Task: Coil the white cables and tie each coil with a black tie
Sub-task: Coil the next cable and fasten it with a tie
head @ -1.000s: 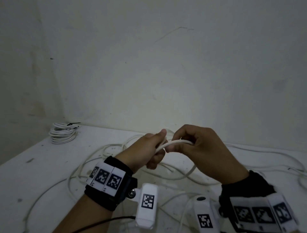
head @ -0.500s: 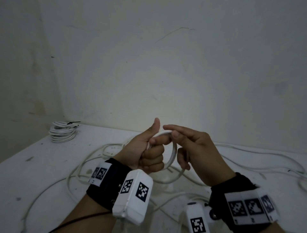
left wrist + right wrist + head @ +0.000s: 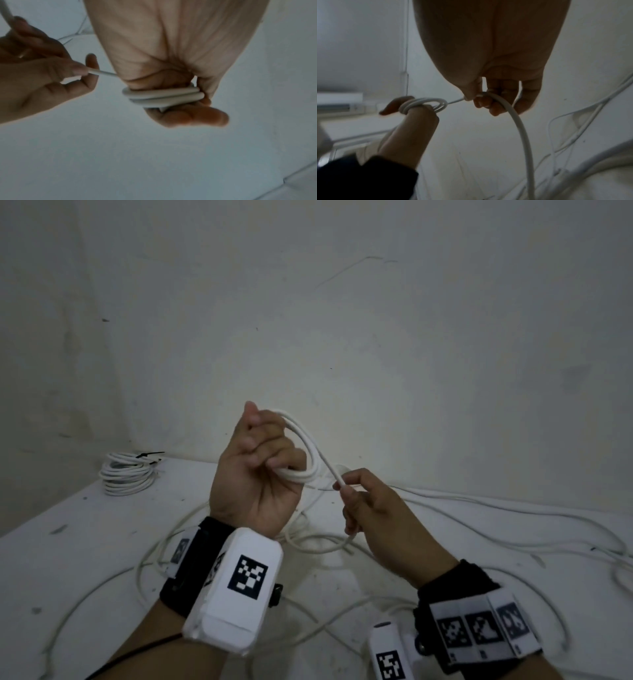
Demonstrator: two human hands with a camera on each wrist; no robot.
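Above the table (image 3: 78, 542), both hands work one white cable (image 3: 317, 457).

Left hand (image 3: 255, 474): raised, palm toward the head camera, fingers curled shut round a small coil (image 3: 163, 96) of that cable. Left wrist view shows about three turns lying stacked across the fingers. Thumb upright, clear of the turns.

Right hand (image 3: 373, 508): lower and to the right, near the left hand but not touching it. Thumb and forefinger pinch the cable just beyond the coil; other fingers loosely curled. Short straight run of cable spans the gap between the pinch and the coil. Right wrist view: the cable leaves the fingers (image 3: 484, 102) and arcs downward toward the table.

Rest of the loose cable lies in wide untidy loops on the table below and to the right of the hands; how many separate cables make up the loops cannot be told.

Far left corner of the table, by the wall (image 3: 342, 320): a finished bundle (image 3: 128, 475) lying flat, with a black tie (image 3: 149, 454) at its top edge.

Black bands with printed markers on both wrists.
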